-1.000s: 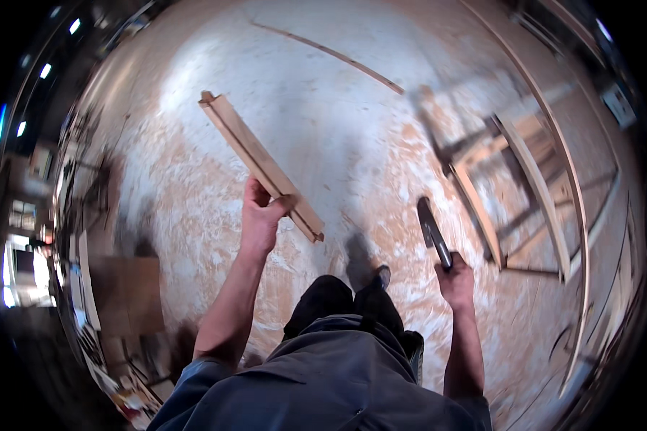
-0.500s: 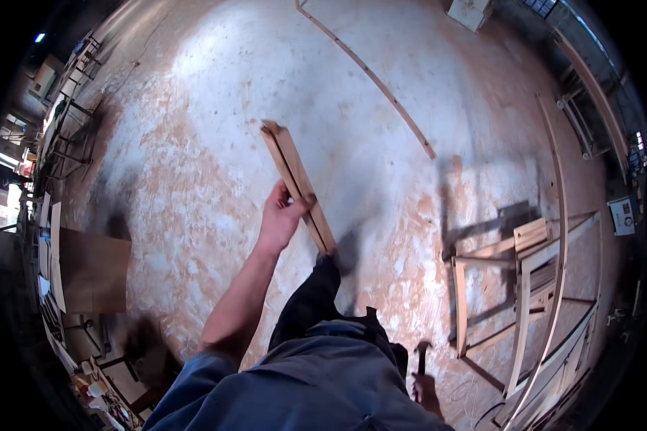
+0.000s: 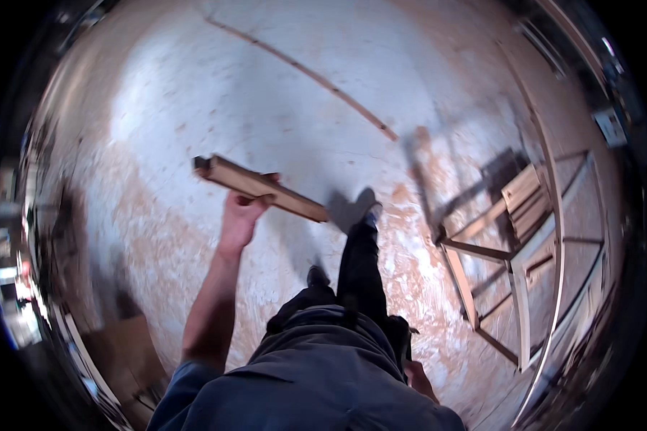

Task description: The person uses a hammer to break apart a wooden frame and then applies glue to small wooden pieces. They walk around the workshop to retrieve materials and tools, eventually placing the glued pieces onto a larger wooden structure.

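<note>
My left hand (image 3: 241,215) is closed round a short bundle of wooden battens (image 3: 266,189), thumb on the near side. They lie side by side with a dark gap along them and slant from upper left to lower right, above the floor. At my right hip hangs my right hand (image 3: 420,381), partly covered by my clothing. It is closed on a hammer, of which only a dark bit (image 3: 413,330) shows by the hip; the rest is hidden.
A wooden frame (image 3: 521,309) stands on the floor to the right, with short boards (image 3: 528,197) and a long thin strip (image 3: 558,266) by it. A long batten (image 3: 305,70) lies ahead. Brown sheet board (image 3: 126,352) is at lower left. My foot (image 3: 372,213) is forward.
My left hand has moved left, and the wood has swung from steep to flatter. My right foot has come forward. The hammer, plain before, is now mostly hidden. The view has turned right.
</note>
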The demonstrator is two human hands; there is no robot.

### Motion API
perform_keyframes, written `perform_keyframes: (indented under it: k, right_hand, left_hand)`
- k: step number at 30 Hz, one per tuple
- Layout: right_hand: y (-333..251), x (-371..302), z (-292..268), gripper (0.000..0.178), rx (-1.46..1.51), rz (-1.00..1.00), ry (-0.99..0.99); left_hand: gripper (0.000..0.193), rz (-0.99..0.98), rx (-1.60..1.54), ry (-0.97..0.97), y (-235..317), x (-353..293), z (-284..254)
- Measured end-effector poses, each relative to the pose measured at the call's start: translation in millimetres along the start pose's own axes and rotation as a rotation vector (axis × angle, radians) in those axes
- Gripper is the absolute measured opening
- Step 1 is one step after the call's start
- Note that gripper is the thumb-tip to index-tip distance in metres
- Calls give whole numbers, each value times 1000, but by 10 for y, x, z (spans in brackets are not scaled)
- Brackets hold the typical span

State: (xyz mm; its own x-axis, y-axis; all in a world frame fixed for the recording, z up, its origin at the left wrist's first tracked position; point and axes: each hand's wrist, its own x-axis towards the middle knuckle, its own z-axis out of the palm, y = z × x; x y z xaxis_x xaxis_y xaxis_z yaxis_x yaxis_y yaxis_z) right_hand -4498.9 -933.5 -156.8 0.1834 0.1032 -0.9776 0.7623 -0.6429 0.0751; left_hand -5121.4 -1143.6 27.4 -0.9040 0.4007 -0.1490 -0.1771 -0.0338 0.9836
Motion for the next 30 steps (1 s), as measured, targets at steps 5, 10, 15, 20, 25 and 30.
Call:
perform_keyframes:
  k: [5,10,15,20,25,30]
  right_hand:
    - [-1233,139,320,31,112,-6,11]
    - [-1952,596,351,30,45,36,15]
    - [-3163,-166,309,32,54,72,57]
    - [-4011,-429,496,29,219,19,148]
    - [-4659,-600,1011,26,343,-36,187]
    - [-5129,-439,1945,28,384,14,91]
  left_hand:
    - [52,-88,73,59,124,1073,715]
    - [34,-153,73,-23,-219,2230,1362]
    - [37,-91,406,-225,-699,3226,1970]
    - [41,-88,456,-396,-1428,4132,2380]
    - [41,-157,473,-544,-2212,4827,2718]
    - [38,0,556,-656,-3364,5594,2831]
